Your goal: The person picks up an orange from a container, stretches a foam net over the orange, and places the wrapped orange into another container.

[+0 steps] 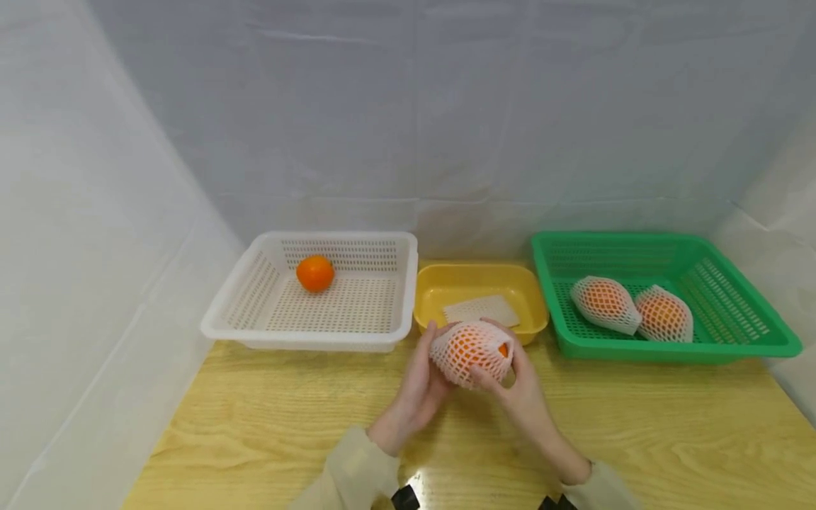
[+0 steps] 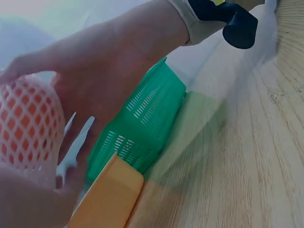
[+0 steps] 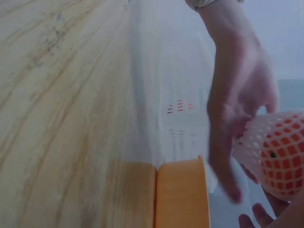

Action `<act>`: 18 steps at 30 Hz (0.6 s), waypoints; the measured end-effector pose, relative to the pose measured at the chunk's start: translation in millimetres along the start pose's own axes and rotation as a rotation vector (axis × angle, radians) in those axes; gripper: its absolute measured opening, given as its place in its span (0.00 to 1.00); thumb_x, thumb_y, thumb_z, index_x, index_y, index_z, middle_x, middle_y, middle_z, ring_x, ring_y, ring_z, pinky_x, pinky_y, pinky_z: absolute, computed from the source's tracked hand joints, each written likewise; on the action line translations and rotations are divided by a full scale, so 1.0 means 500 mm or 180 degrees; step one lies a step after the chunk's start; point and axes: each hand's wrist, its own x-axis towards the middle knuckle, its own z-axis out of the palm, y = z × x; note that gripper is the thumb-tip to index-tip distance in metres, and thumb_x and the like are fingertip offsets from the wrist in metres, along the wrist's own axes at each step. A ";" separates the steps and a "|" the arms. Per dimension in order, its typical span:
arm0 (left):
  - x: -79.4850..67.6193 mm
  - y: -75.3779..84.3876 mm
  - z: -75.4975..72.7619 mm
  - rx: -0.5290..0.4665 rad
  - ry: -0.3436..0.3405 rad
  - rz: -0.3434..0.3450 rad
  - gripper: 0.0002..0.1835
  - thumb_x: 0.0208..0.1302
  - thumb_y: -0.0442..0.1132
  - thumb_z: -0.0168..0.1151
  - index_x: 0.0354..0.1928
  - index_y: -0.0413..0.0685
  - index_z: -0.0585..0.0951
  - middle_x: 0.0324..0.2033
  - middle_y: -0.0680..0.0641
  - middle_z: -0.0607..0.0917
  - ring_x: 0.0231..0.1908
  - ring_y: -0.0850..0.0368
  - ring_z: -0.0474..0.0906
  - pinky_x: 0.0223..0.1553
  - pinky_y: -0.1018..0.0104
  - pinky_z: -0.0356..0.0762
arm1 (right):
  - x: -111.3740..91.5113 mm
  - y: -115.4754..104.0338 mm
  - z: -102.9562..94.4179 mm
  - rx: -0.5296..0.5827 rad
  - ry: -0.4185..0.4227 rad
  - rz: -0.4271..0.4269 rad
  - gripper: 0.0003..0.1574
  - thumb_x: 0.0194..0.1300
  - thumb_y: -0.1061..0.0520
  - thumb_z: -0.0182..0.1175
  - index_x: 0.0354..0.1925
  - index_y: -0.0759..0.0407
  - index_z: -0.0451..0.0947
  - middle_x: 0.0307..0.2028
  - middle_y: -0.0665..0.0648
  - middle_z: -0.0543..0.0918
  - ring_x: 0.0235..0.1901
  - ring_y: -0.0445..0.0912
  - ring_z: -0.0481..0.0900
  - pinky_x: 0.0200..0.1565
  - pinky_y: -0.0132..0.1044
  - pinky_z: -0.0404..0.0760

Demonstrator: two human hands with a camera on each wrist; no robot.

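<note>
A round orange in a white foam net point(image 1: 468, 354) is held between both hands above the front of the yellow tray point(image 1: 433, 276). My left hand point(image 1: 421, 389) cups it from the left and below. From the right, my right hand point(image 1: 523, 397) grips the net, its thumb lying across the near side. Bare orange peel shows through the net's opening on the right. In the right wrist view the foam net point(image 3: 280, 152) trails past the fruit toward the left hand point(image 3: 242, 90). The left wrist view shows the right hand point(image 2: 104, 66) beside the netted fruit point(image 2: 28, 123).
A white basket point(image 1: 306, 340) on the left holds one bare orange point(image 1: 315, 273). On the right, a green basket point(image 1: 676, 352) contains two netted oranges, one point(image 1: 604, 303) beside the other point(image 1: 665, 314). A flat foam net point(image 1: 481, 310) lies in the yellow tray.
</note>
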 end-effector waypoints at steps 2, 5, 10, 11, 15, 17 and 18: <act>-0.003 0.000 0.008 -0.0028 -0.0065 -0.0081 0.40 0.76 0.68 0.38 0.73 0.43 0.63 0.63 0.42 0.74 0.55 0.56 0.75 0.54 0.63 0.75 | -0.001 0.003 0.000 -0.0056 -0.0019 -0.0035 0.43 0.66 0.59 0.66 0.75 0.46 0.62 0.68 0.56 0.73 0.65 0.45 0.70 0.65 0.38 0.71; -0.007 -0.001 0.018 -0.0126 0.0021 -0.0087 0.42 0.75 0.70 0.37 0.73 0.42 0.61 0.61 0.43 0.74 0.54 0.57 0.76 0.54 0.66 0.77 | -0.002 0.007 0.002 -0.0061 -0.0138 -0.0179 0.45 0.67 0.60 0.64 0.77 0.44 0.59 0.71 0.56 0.71 0.69 0.50 0.68 0.68 0.53 0.66; -0.006 -0.009 0.027 -0.0343 0.0424 0.0018 0.32 0.78 0.61 0.43 0.66 0.41 0.70 0.51 0.49 0.80 0.47 0.61 0.78 0.48 0.72 0.78 | -0.006 0.009 0.014 0.0169 -0.0260 -0.0322 0.49 0.65 0.63 0.65 0.78 0.43 0.56 0.74 0.51 0.66 0.72 0.47 0.64 0.72 0.52 0.60; -0.005 -0.012 0.027 -0.0326 0.0492 0.0022 0.29 0.79 0.58 0.45 0.64 0.41 0.72 0.48 0.50 0.80 0.45 0.62 0.79 0.46 0.73 0.78 | -0.006 0.008 0.017 0.0233 -0.0227 -0.0328 0.48 0.65 0.64 0.64 0.77 0.44 0.57 0.73 0.52 0.67 0.71 0.45 0.64 0.71 0.47 0.61; -0.003 -0.021 0.031 -0.0307 0.0581 0.0092 0.22 0.79 0.48 0.49 0.61 0.39 0.76 0.47 0.52 0.82 0.46 0.64 0.79 0.48 0.73 0.78 | -0.004 0.005 0.026 0.0420 0.0022 -0.0399 0.37 0.71 0.66 0.56 0.74 0.51 0.62 0.69 0.57 0.72 0.65 0.41 0.70 0.64 0.29 0.69; -0.002 -0.025 0.030 -0.0257 0.0545 0.0112 0.21 0.79 0.46 0.48 0.62 0.38 0.76 0.48 0.52 0.82 0.47 0.64 0.78 0.50 0.72 0.78 | -0.001 0.005 0.027 0.0421 0.0091 -0.0493 0.31 0.74 0.65 0.51 0.72 0.54 0.65 0.67 0.59 0.73 0.62 0.42 0.72 0.61 0.27 0.70; -0.002 -0.025 0.030 -0.0242 0.0523 0.0128 0.22 0.79 0.46 0.48 0.62 0.37 0.75 0.49 0.52 0.81 0.48 0.64 0.78 0.51 0.72 0.77 | -0.001 0.004 0.027 0.0407 0.0110 -0.0515 0.29 0.74 0.65 0.50 0.71 0.55 0.66 0.66 0.59 0.73 0.61 0.43 0.72 0.61 0.28 0.70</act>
